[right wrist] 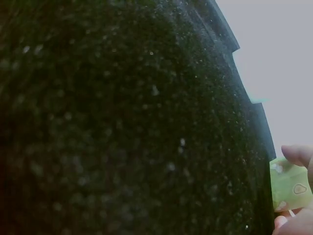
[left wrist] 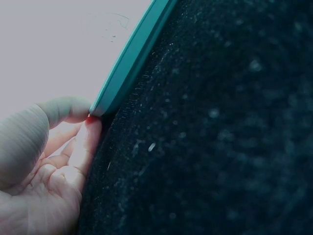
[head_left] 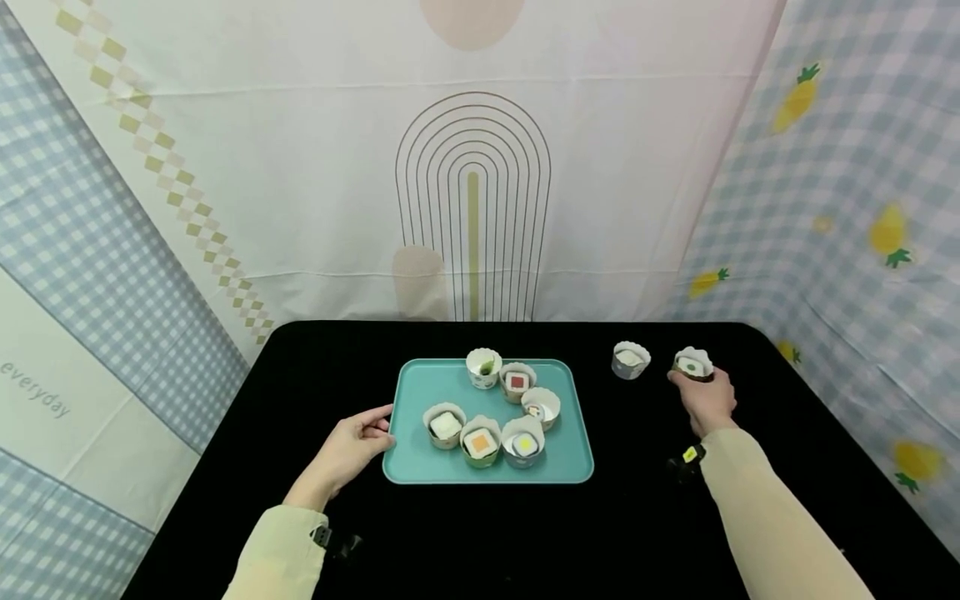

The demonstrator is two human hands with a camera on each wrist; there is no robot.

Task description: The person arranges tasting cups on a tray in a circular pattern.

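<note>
On the left, my left hand (head_left: 352, 446) pinches the left rim of a turquoise tray (head_left: 408, 383); in the left wrist view the thumb and a finger (left wrist: 87, 142) meet at the tray's edge (left wrist: 122, 68). My right hand (head_left: 707, 400) grips a scalloped paper baking cup (head_left: 693, 359), far right on the table, its white filling marked with a green spot. The right wrist view catches only part of that green printed cup (right wrist: 291, 183) between the fingers. Just left of it stands another paper cup (head_left: 631, 361) with a white filling.
Several paper cups sit on the tray, among them one with an orange-topped square (head_left: 480, 442), one with a red-topped square (head_left: 517, 382) and one with a yellow mark (head_left: 523, 442). The black table (head_left: 495, 533) ends at patterned curtains (head_left: 322, 192) behind and beside it.
</note>
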